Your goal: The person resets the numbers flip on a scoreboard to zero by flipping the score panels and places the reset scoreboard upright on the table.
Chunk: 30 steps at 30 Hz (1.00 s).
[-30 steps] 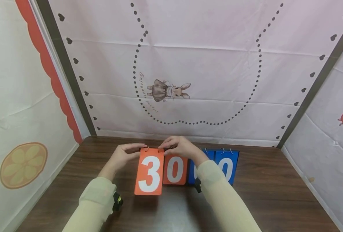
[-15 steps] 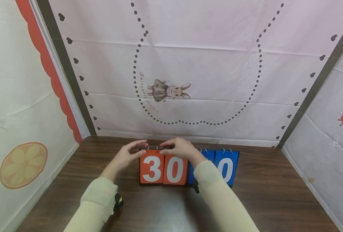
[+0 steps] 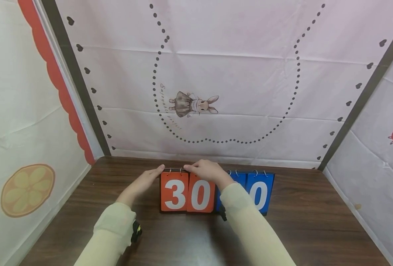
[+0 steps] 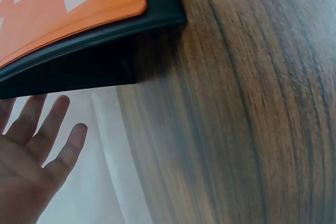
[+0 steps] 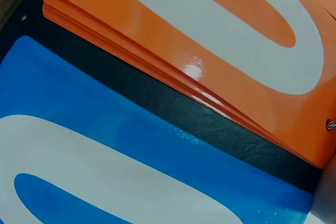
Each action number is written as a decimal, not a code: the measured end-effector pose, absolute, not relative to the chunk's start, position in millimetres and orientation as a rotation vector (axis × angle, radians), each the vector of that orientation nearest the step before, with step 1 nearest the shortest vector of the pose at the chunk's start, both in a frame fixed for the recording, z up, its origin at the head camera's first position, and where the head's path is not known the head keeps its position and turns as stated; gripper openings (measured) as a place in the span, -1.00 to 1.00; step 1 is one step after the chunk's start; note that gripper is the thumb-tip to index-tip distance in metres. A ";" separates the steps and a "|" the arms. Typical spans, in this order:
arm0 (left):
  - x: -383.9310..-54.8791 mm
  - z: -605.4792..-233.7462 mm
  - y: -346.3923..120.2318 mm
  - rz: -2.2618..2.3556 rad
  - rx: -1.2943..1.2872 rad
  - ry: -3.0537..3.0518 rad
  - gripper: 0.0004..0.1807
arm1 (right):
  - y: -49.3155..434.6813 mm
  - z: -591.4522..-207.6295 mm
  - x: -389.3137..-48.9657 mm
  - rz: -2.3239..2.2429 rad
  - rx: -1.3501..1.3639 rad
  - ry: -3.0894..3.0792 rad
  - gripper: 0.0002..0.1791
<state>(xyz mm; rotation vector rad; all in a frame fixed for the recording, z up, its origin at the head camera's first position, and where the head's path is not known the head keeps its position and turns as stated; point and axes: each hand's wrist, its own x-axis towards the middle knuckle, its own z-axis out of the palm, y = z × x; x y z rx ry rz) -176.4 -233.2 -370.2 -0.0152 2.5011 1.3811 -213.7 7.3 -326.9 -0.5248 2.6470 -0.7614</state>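
A tabletop flip scoreboard [image 3: 190, 211] stands on the table. Its left half shows an orange card with a white 3 [image 3: 175, 194] and an orange 0 card [image 3: 201, 195]; blue 0 cards [image 3: 262, 193] hang at the right. My left hand [image 3: 144, 183] has its thumb at the top left corner. Seen in the left wrist view, its fingers [image 4: 52, 121] extend, spread, behind the black stand [image 4: 84, 66]. My right hand [image 3: 211, 172] rests at the top edge over the orange 0, its thumb near the ring and its other fingers hidden. The right forearm covers part of the first blue card.
The dark wood-grain table [image 3: 316, 221] stretches out on both sides and in front of the scoreboard. A white printed cloth [image 3: 236, 85] hangs at the back, close behind it. More printed cloth walls [image 3: 33, 140] border the left and right.
The orange 3 card, lifted forward a second ago, now lies flat beside the orange 0. My left thumb has moved up to the top corner, and those fingers have gone behind the scoreboard.
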 end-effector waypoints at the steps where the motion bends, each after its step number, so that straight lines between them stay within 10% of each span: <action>1: -176.1 -369.6 -233.1 1.385 -0.022 2.503 -0.01 | 7.0 -327.2 -213.9 -0.749 -0.526 2.651 -0.35; 14: -177.7 -365.9 -228.3 1.589 -0.110 2.498 -0.20 | 8.8 -330.0 -217.7 -0.970 -0.534 2.645 -0.62; 23: -175.6 -363.2 -227.0 1.741 -0.117 2.534 -0.31 | 10.7 -333.8 -219.9 -1.105 -0.438 2.630 -0.10; 30: -172.7 -364.1 -228.9 1.826 -0.098 2.467 -0.32 | 12.8 -334.0 -217.8 -1.232 -0.504 2.562 -0.64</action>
